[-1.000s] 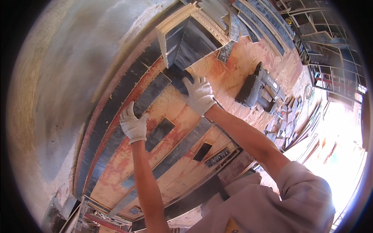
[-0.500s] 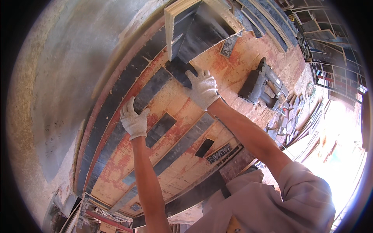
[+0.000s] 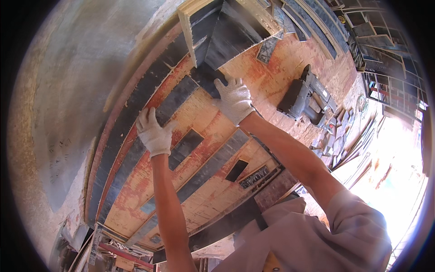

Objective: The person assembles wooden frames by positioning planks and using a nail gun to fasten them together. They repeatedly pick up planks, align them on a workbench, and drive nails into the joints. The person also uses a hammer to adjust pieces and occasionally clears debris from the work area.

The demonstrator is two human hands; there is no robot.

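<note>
White knit gloves cover both my hands. My left hand (image 3: 155, 133) lies with spread fingers over the near end of a dark flat strip (image 3: 177, 99). Its fingertips reach toward a reddish gap beside a long dark board. My right hand (image 3: 235, 102) rests, fingers apart, on the edge of a dark board piece (image 3: 208, 79), at the foot of an angled dark panel assembly (image 3: 231, 38) with raw plywood edges. Underneath is a wide plywood surface (image 3: 206, 111) with red stains. Between my forearms lie a dark rectangular piece (image 3: 186, 149) and a long grey strip (image 3: 199, 162).
A black-and-grey power tool (image 3: 302, 96) lies right of my right hand. Stacked panels (image 3: 312, 27) stand at the far right, and wood offcuts (image 3: 337, 129) are heaped beyond the tool. A grey wall (image 3: 90, 72) borders the left. A small dark block (image 3: 237, 170) sits near my body.
My left hand has slid slightly left and away from me, its fingers closer to the reddish gap. The top of the panel assembly appears farther left. My right hand stays on the dark board piece.
</note>
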